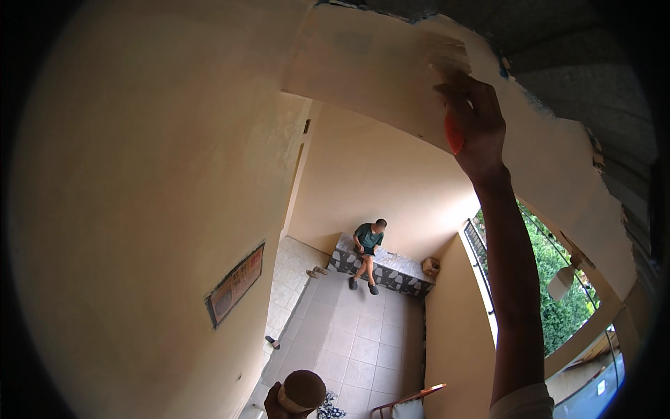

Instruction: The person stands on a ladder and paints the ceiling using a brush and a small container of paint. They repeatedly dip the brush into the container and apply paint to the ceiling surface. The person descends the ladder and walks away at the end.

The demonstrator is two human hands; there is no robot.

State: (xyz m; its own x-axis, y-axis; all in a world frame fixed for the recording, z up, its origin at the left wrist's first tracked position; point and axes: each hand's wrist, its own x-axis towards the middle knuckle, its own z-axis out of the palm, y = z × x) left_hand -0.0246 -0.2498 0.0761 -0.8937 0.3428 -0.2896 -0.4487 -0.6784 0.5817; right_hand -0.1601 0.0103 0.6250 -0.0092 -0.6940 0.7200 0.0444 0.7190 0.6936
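Tool (453, 134), red-handled, sits in right hand (480, 115), fingers closed around it, up at beige beam (363, 63); tip blurred. Left hand (273, 403) grips round container (303, 388) low, above tiled floor (359, 334). Person (367, 239) sits well beyond.

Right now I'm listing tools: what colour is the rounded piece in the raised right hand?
The rounded piece is red, clearest in the head view.

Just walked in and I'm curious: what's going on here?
The right hand holds a red-handled tool up at the upper wall; its far end is too blurred to identify. Low down, the left hand holds a round container. Beyond, another person sits on a patterned bench.
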